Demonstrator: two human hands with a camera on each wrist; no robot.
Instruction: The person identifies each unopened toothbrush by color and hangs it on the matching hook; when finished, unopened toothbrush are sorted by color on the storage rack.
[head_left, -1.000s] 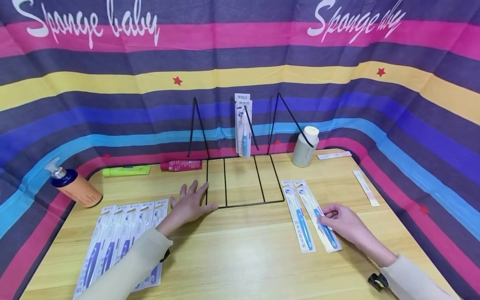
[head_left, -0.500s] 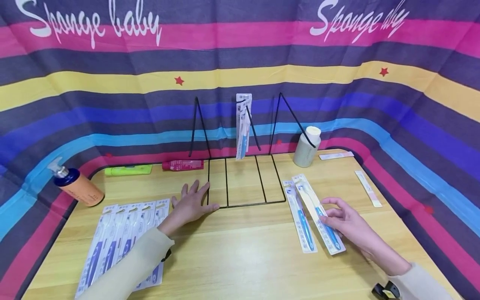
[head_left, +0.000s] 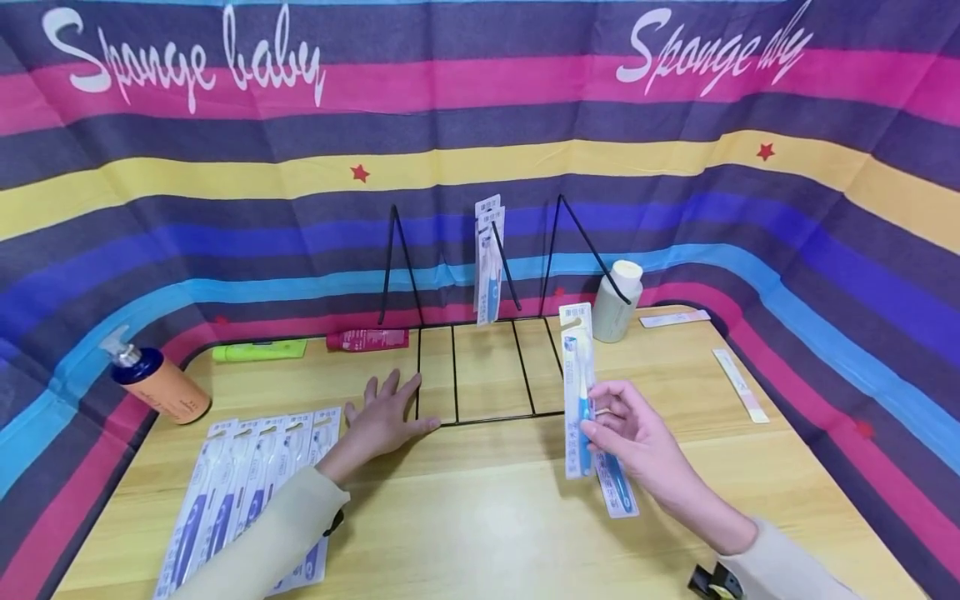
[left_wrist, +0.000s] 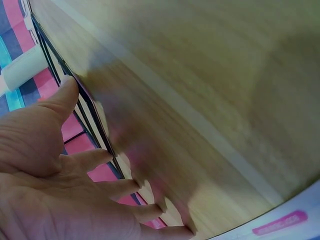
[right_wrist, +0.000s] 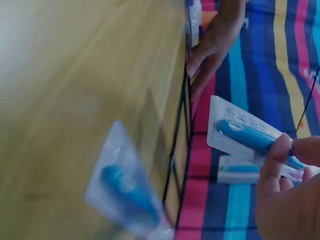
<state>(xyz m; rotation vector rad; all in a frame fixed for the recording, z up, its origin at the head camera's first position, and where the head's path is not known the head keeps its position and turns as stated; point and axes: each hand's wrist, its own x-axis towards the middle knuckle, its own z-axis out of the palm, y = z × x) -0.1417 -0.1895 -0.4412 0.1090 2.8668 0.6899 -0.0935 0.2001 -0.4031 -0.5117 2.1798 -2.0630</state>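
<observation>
My right hand (head_left: 637,437) pinches a packaged blue toothbrush (head_left: 576,358) by its side, between thumb and fingers. The pack is raised off the table and stands nearly upright. Beneath it lies a second blue toothbrush pack (head_left: 618,492), partly covered; in the right wrist view that pack (right_wrist: 125,195) is blurred. Fingers spread, my left hand (head_left: 386,421) rests at the left front corner of a black wire display rack (head_left: 487,420). In the left wrist view its thumb (left_wrist: 69,92) touches the wire. Two overlapping toothbrush packs (head_left: 491,275) hang from the rack's middle hook.
Several purple toothbrush packs (head_left: 198,508) lie side by side at left, partly under the left sleeve. A pump bottle (head_left: 165,387), a green tube (head_left: 258,350) and a red tube (head_left: 367,339) lie behind. A white-capped bottle (head_left: 618,304) and two flat strips (head_left: 741,385) are at right.
My right hand has lifted one blue toothbrush pack off the table, moved it left towards the rack and turned it upright. The hanging packs have swung slightly. The left hand stays put.
</observation>
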